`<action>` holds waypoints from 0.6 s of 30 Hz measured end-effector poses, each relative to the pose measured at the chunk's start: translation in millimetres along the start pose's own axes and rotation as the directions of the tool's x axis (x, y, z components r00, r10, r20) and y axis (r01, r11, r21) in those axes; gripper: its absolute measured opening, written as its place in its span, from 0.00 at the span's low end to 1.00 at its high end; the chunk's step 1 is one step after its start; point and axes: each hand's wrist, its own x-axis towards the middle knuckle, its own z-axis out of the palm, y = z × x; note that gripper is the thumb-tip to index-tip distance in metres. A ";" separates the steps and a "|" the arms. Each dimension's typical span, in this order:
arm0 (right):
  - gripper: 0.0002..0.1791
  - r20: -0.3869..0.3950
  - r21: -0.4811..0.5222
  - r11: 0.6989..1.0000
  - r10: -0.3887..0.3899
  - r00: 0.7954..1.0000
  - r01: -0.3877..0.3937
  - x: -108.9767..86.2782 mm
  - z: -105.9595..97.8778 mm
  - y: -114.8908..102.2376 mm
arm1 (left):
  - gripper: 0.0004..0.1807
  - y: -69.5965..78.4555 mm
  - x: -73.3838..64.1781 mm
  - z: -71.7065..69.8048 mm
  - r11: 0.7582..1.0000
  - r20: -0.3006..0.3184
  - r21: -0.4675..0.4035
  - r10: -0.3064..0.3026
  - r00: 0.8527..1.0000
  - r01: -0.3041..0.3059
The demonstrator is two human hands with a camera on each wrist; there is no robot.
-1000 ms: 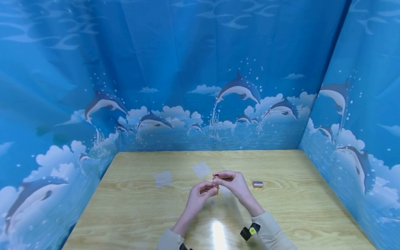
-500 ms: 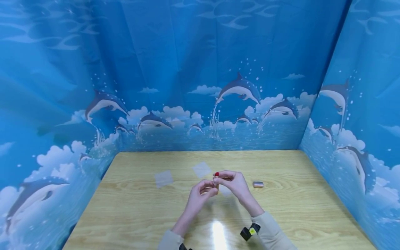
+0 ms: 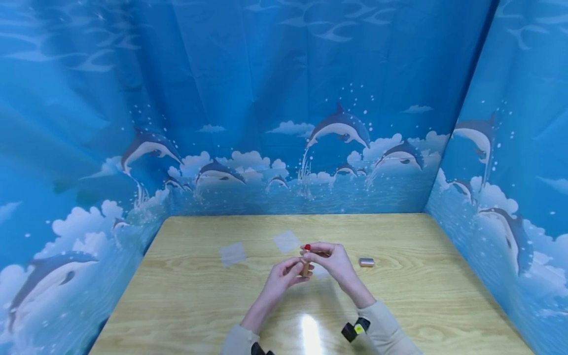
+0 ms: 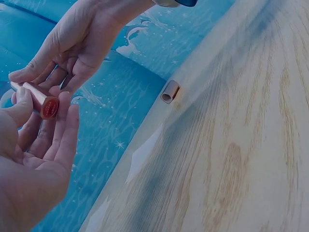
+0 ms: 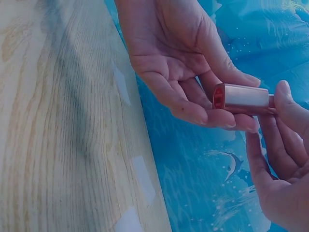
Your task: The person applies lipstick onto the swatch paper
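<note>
A lipstick (image 3: 306, 268) with a rose-gold case and a red tip stands roughly upright between both hands, above the table. My left hand (image 3: 280, 277) holds the lower case, thumb on one side and fingers on the other. Pinching the lipstick just under its red tip is my right hand (image 3: 330, 260). In the left wrist view the flat end of the lipstick (image 4: 50, 107) shows a red label. The right wrist view has the lipstick case (image 5: 245, 98) lying across the left fingers, its narrower neck between the right thumb and fingers. Its red tip is hidden there.
A metallic lipstick cap (image 3: 366, 262) lies on its side on the wooden table (image 3: 199, 305), right of the hands. One thin white square (image 3: 232, 254) is at the left, another white square (image 3: 286, 240) behind the hands, and a third white square (image 3: 320, 271) partly under them.
The left fingers have shifted on the case and reach farther behind it, so more of the case shows. More of the red tip is visible above the right fingers. The cap has stayed put.
</note>
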 end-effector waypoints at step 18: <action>0.19 -0.039 -0.036 0.998 -0.057 0.998 0.056 1.1 -2.8 5.3 | 0.24 1.7 -0.4 -1.9 0.999 -0.087 0.033 0.022 0.996 -0.019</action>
